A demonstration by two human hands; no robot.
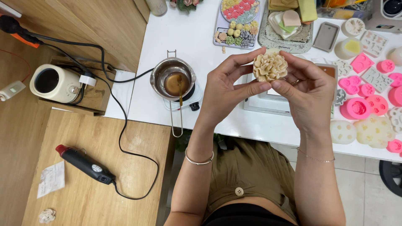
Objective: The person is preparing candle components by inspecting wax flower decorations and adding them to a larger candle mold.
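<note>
Both hands are raised over the near edge of a white table (197, 46), holding a cream-coloured flower (270, 66) with many ruffled petals between them. The left hand (228, 88) has its fingers curled around the flower's left side, the forefinger arching over the top and the thumb reaching under it from below, so the flower is pinched at its edge. The right hand (307, 90) cups the flower from the right, its fingers bent behind and its thumb meeting the left thumb just beneath the petals; a ring shows on one finger. A thin bracelet sits on each wrist. The flower is lifted clear of the table, above a white flat device that is mostly hidden behind the hands. To the left of the hands stands a small metal pot (173, 78) holding brown liquid, with a long wire handle pointing toward the person. To the right lie several pink moulds (364, 90) and some pale translucent ones (368, 130). At the far edge of the table a tray (238, 21) carries small coloured flower shapes. On the lower wooden surface at left lies a black heat tool (86, 164) with a red tip and a black cord, and further back a cream-coloured round appliance (56, 83).
</note>
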